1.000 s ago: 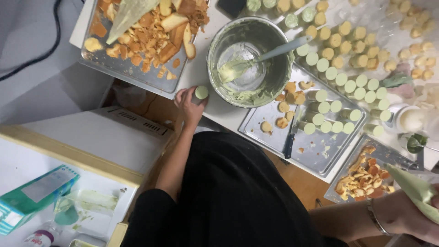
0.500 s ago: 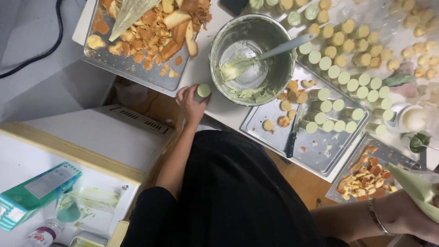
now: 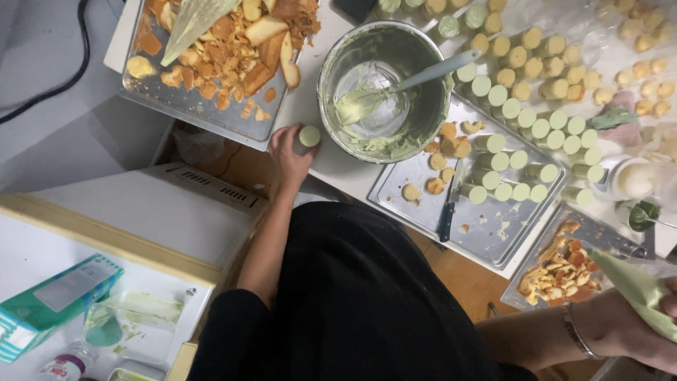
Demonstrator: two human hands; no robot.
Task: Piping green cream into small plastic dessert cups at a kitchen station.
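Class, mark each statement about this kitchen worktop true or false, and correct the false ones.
1. The left hand holds a small green-topped cake roll. True.
2. The metal bowl is full to the rim. False: only green smears line it, and a spatula rests inside.
3. A knife lies on the tray of rolls. True.
4. The right hand is empty. False: it grips a green piping bag.

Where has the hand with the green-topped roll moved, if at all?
No. The left hand keeps the roll just left of the metal bowl.
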